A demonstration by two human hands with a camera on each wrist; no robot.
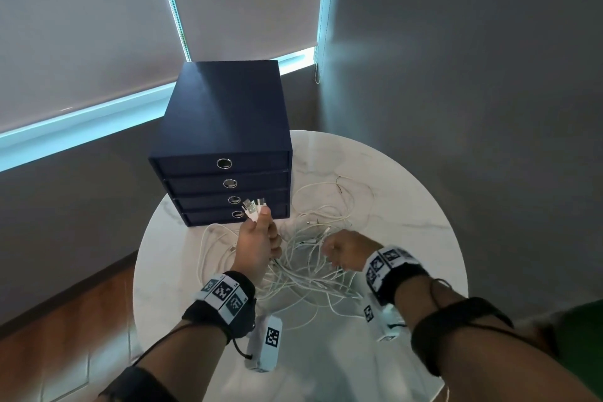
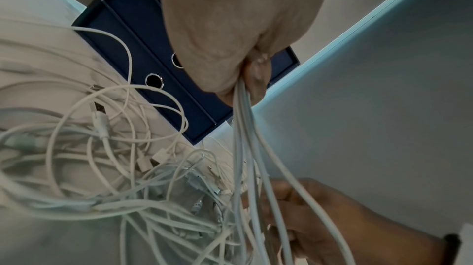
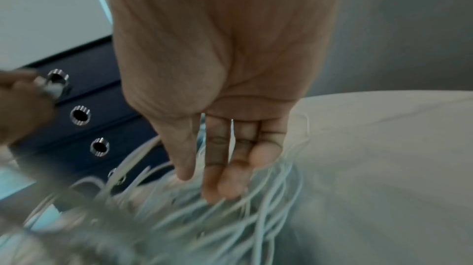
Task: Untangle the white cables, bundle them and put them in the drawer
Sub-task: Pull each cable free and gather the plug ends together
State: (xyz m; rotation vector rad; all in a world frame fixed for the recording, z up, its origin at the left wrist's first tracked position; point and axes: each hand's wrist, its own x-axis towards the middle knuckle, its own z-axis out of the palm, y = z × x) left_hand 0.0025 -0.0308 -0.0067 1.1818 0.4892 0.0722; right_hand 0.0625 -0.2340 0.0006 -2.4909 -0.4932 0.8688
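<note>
While left hand (image 1: 257,246) pinches cables (image 1: 313,271), round marble table (image 1: 408,206)

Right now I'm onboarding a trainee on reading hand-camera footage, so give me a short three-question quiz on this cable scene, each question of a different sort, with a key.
1. True or false: every drawer of the blue drawer unit is closed.
2. What does the left hand hold? A) several white cable ends gathered together B) a drawer's ring pull C) nothing
3. Fill in: the right hand reaches with straight fingers into the tangle of white cables lying on the round ____ table.

Key: 1 true; 2 A; 3 white marble-look.
</note>
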